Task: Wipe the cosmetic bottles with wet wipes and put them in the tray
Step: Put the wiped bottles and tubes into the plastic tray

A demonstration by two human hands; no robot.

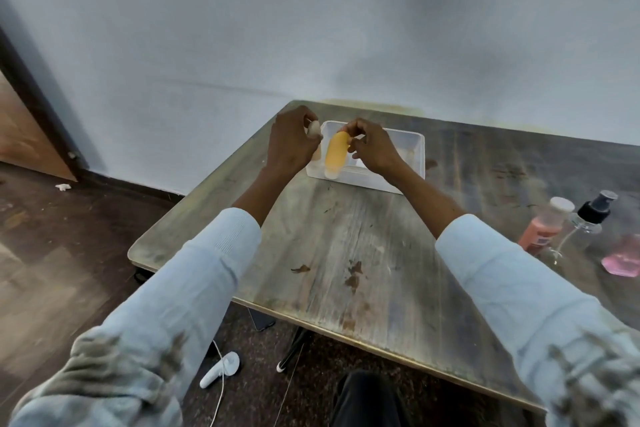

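Wooden table [363, 236] – right hand [375, 149] pinches yellow bottle [336, 152] into tray [414, 163], left hand [292, 146] grips another – release next

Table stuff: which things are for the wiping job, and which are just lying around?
For the job:
yellow bottle, in right hand
beige bottle, in left hand
tray
orange bottle
spray bottle

Just lying about:
white controller and cable on the floor
paper scrap

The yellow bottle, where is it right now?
In the head view, the yellow bottle stands at the left end of the clear tray, far-centre on the table. The right hand pinches its top; the left hand is just left.
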